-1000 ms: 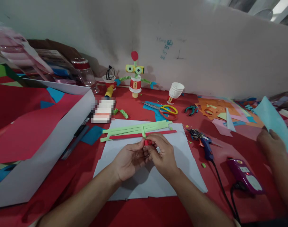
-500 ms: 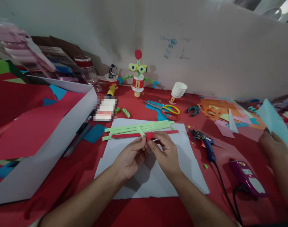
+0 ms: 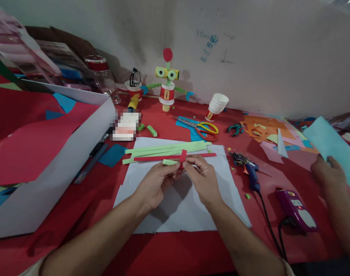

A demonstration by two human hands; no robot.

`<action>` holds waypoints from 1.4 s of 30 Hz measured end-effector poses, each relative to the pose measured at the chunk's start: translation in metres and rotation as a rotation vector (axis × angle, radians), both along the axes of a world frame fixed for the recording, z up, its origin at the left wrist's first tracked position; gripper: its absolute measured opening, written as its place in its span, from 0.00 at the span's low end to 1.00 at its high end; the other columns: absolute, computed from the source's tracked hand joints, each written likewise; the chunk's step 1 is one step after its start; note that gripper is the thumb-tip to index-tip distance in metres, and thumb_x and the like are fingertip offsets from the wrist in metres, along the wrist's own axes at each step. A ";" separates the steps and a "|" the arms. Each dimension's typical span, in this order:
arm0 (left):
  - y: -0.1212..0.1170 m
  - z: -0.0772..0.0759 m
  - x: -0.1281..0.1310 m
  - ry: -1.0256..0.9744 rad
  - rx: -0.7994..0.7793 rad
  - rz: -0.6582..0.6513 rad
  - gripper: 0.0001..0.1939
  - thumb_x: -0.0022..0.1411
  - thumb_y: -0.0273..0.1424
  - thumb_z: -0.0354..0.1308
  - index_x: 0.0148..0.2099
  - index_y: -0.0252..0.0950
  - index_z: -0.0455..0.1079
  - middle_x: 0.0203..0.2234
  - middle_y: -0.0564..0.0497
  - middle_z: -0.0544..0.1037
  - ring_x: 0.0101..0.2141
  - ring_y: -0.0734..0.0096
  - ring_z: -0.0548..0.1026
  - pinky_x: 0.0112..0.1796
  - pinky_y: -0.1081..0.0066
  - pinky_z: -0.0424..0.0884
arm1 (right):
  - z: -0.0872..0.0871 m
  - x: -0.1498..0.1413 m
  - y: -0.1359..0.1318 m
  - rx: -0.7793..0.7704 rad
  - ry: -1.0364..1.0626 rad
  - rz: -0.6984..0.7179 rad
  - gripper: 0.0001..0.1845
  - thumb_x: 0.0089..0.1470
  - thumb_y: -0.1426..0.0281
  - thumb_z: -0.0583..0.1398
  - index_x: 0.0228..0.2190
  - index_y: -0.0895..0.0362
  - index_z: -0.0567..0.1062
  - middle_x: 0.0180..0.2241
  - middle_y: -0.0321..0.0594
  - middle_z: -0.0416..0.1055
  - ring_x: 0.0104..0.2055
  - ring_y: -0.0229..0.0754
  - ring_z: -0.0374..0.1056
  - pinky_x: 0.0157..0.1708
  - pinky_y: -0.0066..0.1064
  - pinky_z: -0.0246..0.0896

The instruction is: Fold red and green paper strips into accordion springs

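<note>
Over the white sheet [image 3: 152,203], my two hands meet and pinch folded paper strips. My left hand [image 3: 156,182] grips a light green paper strip [image 3: 169,162] whose end points left. In my right hand [image 3: 202,178] is a red paper strip [image 3: 183,155], standing upward between the fingertips. The strips cross where my fingers press; the fold itself is mostly hidden. Just behind my hands lie several long light green strips [image 3: 169,147] and one long red strip [image 3: 154,157].
Scissors [image 3: 205,125], pliers [image 3: 234,129] and stacked paper cups [image 3: 217,105] stand beyond the sheet. A paper-cup robot figure [image 3: 167,92] is against the wall. Right are a glue gun [image 3: 252,174], a purple device [image 3: 297,209] and another person's hand [image 3: 328,170] holding blue paper. A white box [image 3: 62,161] stands left.
The green strip's end has swung from pointing up to pointing left. The red strip, folded small before, now stands up. The other person's hand still holds the blue paper.
</note>
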State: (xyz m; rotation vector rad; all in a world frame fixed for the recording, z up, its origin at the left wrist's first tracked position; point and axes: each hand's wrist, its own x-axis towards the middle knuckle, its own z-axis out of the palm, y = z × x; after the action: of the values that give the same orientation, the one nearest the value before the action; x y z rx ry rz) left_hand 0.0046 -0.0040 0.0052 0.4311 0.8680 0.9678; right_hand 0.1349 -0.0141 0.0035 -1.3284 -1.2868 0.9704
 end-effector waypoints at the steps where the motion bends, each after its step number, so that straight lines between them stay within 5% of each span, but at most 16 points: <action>1: 0.000 0.000 0.000 0.001 0.014 -0.002 0.06 0.46 0.29 0.67 0.28 0.31 0.76 0.22 0.51 0.75 0.26 0.76 0.70 0.32 0.76 0.68 | 0.000 0.000 0.000 -0.010 -0.010 -0.010 0.06 0.50 0.70 0.59 0.30 0.54 0.77 0.34 0.37 0.70 0.38 0.39 0.68 0.33 0.27 0.64; 10: -0.002 -0.004 0.003 0.201 0.171 0.051 0.08 0.50 0.34 0.65 0.24 0.35 0.75 0.20 0.53 0.76 0.25 0.75 0.71 0.31 0.75 0.65 | -0.002 -0.004 -0.003 -0.050 0.026 0.071 0.08 0.53 0.66 0.59 0.34 0.56 0.74 0.34 0.40 0.72 0.30 0.38 0.70 0.31 0.30 0.68; 16: 0.000 -0.002 -0.002 0.103 0.229 0.003 0.04 0.48 0.28 0.66 0.29 0.34 0.76 0.23 0.52 0.78 0.27 0.74 0.74 0.34 0.74 0.69 | -0.001 -0.002 0.000 -0.061 0.171 0.082 0.09 0.52 0.66 0.60 0.35 0.55 0.77 0.35 0.40 0.73 0.30 0.37 0.69 0.33 0.30 0.68; 26: 0.003 -0.009 -0.006 -0.005 0.144 -0.021 0.06 0.48 0.27 0.66 0.32 0.33 0.78 0.30 0.47 0.81 0.33 0.69 0.78 0.41 0.71 0.73 | -0.002 0.000 0.003 -0.114 0.259 0.027 0.07 0.47 0.68 0.62 0.31 0.56 0.77 0.25 0.35 0.73 0.25 0.35 0.65 0.29 0.28 0.64; 42: 0.007 -0.006 -0.006 0.034 0.067 -0.018 0.09 0.47 0.25 0.68 0.34 0.33 0.77 0.28 0.50 0.79 0.30 0.75 0.76 0.36 0.77 0.73 | -0.007 0.001 0.001 -0.008 0.158 0.104 0.10 0.51 0.67 0.61 0.36 0.51 0.79 0.34 0.38 0.71 0.29 0.36 0.66 0.29 0.29 0.65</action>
State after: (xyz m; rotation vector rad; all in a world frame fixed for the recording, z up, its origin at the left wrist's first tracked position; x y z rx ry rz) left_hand -0.0016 0.0027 -0.0012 0.5135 0.8627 0.9772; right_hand 0.1361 -0.0132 -0.0038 -1.1752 -1.2416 1.1304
